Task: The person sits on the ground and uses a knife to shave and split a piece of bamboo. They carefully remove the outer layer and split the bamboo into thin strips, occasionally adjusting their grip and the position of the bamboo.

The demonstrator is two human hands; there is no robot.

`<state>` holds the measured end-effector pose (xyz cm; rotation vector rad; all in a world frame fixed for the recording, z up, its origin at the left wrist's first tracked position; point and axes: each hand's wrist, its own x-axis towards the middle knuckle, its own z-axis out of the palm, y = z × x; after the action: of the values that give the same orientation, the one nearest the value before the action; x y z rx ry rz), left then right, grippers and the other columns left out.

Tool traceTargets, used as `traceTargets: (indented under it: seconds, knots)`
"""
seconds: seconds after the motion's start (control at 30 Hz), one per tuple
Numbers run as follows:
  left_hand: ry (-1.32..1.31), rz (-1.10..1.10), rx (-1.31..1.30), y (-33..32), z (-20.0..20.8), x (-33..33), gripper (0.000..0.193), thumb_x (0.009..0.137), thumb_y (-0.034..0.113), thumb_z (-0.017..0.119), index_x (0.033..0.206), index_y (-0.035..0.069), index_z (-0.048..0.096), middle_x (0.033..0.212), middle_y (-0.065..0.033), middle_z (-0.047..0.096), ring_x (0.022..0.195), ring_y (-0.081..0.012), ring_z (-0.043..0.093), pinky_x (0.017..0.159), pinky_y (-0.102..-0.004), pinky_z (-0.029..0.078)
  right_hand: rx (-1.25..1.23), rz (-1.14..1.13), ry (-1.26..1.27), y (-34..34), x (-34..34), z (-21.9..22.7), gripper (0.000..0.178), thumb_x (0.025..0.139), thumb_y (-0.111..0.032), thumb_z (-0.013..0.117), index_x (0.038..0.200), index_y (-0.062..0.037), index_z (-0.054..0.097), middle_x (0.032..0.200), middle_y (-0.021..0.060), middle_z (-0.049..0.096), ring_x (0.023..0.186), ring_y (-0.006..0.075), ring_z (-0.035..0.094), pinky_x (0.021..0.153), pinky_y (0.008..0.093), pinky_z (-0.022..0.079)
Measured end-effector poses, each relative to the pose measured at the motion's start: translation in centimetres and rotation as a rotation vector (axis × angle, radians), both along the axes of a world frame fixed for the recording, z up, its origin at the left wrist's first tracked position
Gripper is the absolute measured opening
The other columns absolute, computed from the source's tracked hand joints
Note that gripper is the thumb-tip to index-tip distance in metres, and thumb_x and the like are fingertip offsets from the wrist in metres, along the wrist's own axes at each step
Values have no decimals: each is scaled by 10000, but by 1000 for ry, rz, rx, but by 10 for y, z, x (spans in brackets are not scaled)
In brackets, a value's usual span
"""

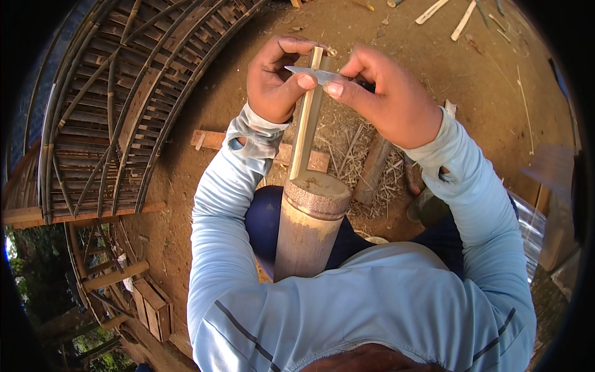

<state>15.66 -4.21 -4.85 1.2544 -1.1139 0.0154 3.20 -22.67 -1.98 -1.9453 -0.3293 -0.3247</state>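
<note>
A thick bamboo section [308, 242] rests between my legs against my body, its closed node end facing away from me. From the edge of that end a narrow bamboo strip [305, 133] sticks out forward. My left hand [273, 80] is closed around the strip's far end, with its thumb beside the blade. In my right hand [393, 93] is a knife; its pale pointed blade [308, 73] lies across the strip and points left. The right thumb presses near the base of the blade. My right fingers largely hide the knife's handle.
A bamboo slatted structure [111, 111] stands at the left. Shavings [390, 177] and a short piece of wood [374, 167] lie on the dirt ground before me, near a flat board [211, 139]. Loose strips [463, 22] lie at the far right.
</note>
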Motion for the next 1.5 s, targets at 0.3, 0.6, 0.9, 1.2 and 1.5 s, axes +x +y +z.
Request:
traceTargets:
  seconds: [0.3,0.6,0.9,1.2,1.5]
  knots:
    - [98,7,-105,-13,10,-2,208,918,168,744,965,-14,655,917,-78,677,806,-130,627,732,-270,500,14,-67,-37,-9,17,1,354,941,-345,719,901,-16,595,686,61,573,611,127,527,557,319,434]
    - [212,-118,-97,9,-3,-21,687,1049,509,415,1319,-111,531,1280,-218,619,1183,-276,604,1062,-404,437,121,-182,-34,-5,-5,-18,335,959,-331,702,967,-12,600,761,68,613,686,123,559,623,312,460]
    - [212,-95,93,21,19,-50,982,973,703,392,1556,-64,198,1541,-294,362,1426,-359,398,1161,-476,327,197,-116,-106,5,-7,-18,431,897,-304,772,1162,-5,610,916,55,658,791,126,590,691,313,480]
    - [393,-78,224,35,19,-89,1002,974,713,366,1591,-27,93,1608,-256,259,1449,-359,360,1149,-456,333,-102,-93,-218,-4,34,2,278,897,-186,725,1118,-22,693,834,14,627,744,110,546,694,278,452]
    - [665,22,350,51,31,-129,842,951,423,552,1569,-37,212,1528,-284,385,1291,-385,551,1024,-437,486,408,-233,-91,-34,69,-4,106,889,-122,708,909,-29,664,826,-9,640,778,86,560,737,259,457]
